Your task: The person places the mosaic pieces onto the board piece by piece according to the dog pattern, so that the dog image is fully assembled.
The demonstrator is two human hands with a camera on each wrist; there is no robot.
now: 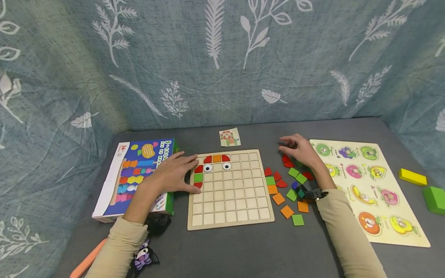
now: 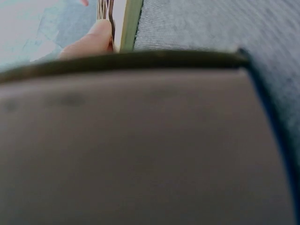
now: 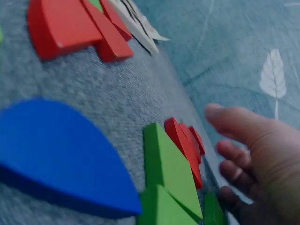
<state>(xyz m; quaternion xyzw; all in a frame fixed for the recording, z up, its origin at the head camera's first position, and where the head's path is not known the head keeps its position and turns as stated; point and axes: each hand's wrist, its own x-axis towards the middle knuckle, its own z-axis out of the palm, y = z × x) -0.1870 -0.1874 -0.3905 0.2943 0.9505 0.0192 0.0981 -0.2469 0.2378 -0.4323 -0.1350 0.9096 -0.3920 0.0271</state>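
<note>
My left hand (image 1: 174, 172) rests at the left edge of a wooden grid board (image 1: 231, 218), fingers spread and thumb beside a red piece (image 1: 197, 185). A green square (image 1: 198, 177) and another red piece lie above that one. Along the board's top are red pieces with an orange square (image 1: 217, 158) between them, and two eye pieces (image 1: 208, 168) sit below. Over the loose red pieces (image 1: 287, 161) hovers my right hand (image 1: 299, 148), its fingers loosely bent. The right wrist view shows nothing between that thumb (image 3: 234, 119) and the fingers.
Loose green, orange, red and blue pieces (image 1: 292, 195) lie right of the board. A small picture card (image 1: 230, 137) is behind it. At left stands a toy box (image 1: 135, 177); at right lie a fruit puzzle board (image 1: 358, 170), a yellow block (image 1: 412, 177) and a green block (image 1: 434, 200).
</note>
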